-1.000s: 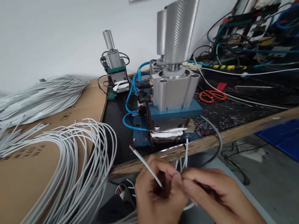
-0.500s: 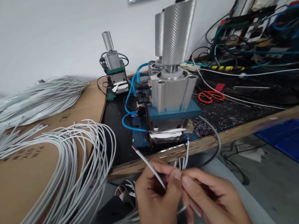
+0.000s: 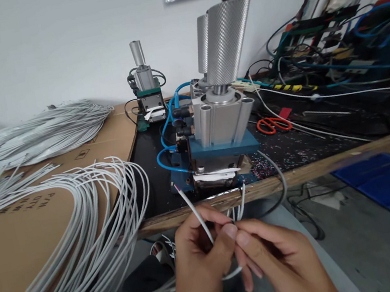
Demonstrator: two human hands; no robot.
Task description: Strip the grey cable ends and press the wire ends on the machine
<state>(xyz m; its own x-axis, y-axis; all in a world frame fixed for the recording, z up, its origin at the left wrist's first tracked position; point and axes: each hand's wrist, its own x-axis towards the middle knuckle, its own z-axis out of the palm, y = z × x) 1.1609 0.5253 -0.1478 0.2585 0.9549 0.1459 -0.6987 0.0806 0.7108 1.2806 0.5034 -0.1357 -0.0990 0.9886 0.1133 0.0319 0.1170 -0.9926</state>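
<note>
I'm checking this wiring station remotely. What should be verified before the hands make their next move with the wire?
1. Left hand pinches the grey wire: ok.
2. Right hand meets the left at the fingertips: ok.
3. Wire's stripped tip points toward the pneumatic press, not yet in it: ok.
4. Press opening free of a wire: cannot tell.
5. Cut wire ends stand by the bench edge: ok.
6. Orange scissors lie away from both hands: ok.
</note>
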